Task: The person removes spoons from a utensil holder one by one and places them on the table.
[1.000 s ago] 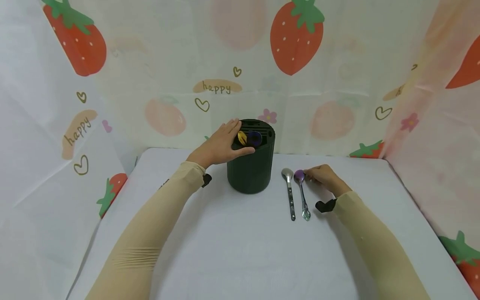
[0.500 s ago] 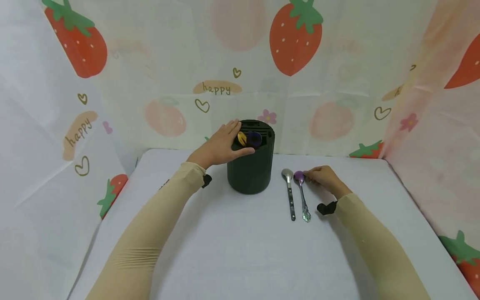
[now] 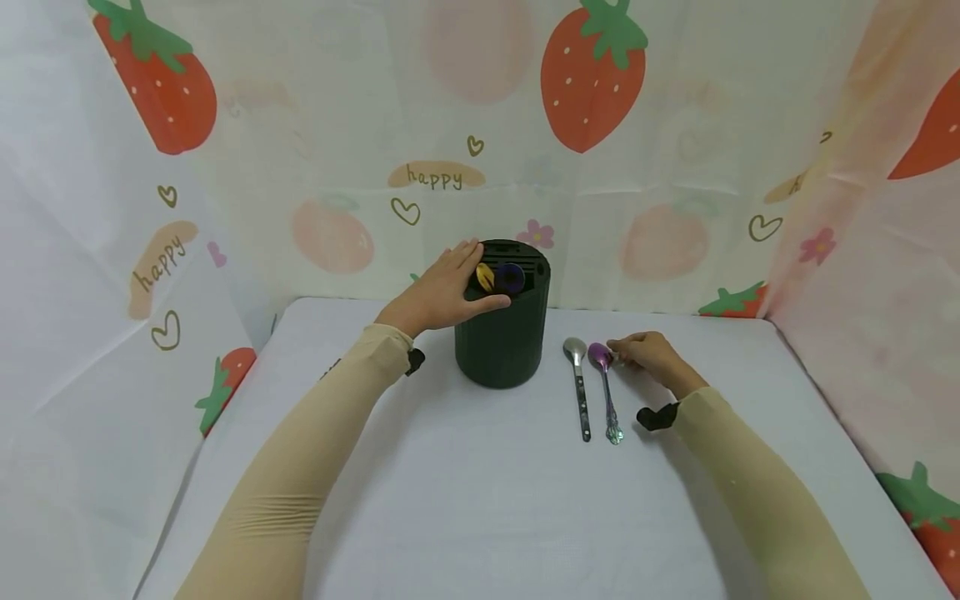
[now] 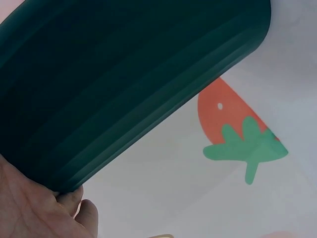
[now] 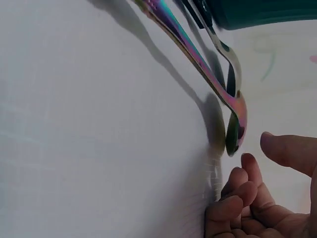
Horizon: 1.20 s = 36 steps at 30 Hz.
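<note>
Clasping the dark green utensil holder by its rim is the left hand; the right hand, grip empty, sits just beside the iridescent spoon.

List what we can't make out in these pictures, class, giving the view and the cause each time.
Head view: the lower ends of the yellow item and dark blue item, hidden inside the container.
Left wrist view: much of the container, cut off by the picture's edges.
Right wrist view: the handle end of the purple spoon, cut off at the top.
Head view: dark marks beside the left sleeve, too small to read.
</note>
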Each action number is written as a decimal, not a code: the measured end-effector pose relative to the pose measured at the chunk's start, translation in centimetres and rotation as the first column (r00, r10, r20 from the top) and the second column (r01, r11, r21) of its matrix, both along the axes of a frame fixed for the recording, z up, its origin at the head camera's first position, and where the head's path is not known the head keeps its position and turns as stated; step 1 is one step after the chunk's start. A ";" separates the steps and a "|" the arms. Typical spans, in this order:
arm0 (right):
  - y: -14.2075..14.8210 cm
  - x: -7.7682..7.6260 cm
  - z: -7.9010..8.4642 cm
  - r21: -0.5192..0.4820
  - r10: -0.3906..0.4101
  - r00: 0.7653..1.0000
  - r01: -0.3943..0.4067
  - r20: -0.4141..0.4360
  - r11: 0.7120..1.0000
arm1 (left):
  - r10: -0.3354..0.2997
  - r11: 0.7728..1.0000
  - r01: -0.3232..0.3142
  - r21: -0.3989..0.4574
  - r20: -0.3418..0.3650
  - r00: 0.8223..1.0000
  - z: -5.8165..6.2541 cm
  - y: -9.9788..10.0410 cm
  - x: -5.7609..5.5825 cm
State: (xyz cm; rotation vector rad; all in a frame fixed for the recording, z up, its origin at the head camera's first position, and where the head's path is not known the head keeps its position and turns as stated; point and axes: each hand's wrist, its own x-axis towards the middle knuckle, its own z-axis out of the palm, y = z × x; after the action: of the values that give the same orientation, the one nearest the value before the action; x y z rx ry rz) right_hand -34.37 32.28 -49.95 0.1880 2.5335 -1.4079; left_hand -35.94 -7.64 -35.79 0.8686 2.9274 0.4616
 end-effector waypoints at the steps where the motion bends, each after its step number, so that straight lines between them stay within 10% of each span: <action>1: 0.0 0.1 0.1 0.003 0.002 1.000 -0.002 0.004 1.000 | 0.000 1.000 0.000 0.001 0.002 1.000 0.0 0.0 0.0; 16: -3.1 0.3 4.8 -0.002 0.051 0.975 -0.053 -0.217 0.999 | 0.002 1.000 -0.002 0.001 -0.009 1.000 0.0 -0.2 0.0; 36: -9.1 2.3 10.9 -0.004 0.184 0.810 -0.224 -0.557 0.975 | 0.014 1.000 -0.014 -0.003 -0.017 1.000 -0.1 0.1 0.2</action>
State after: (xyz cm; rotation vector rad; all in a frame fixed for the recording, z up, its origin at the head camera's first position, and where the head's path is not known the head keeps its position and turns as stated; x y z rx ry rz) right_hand -32.11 23.15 -39.09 -0.5811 2.8161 -1.6391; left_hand -35.78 -7.57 -35.87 0.8567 2.9509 0.4522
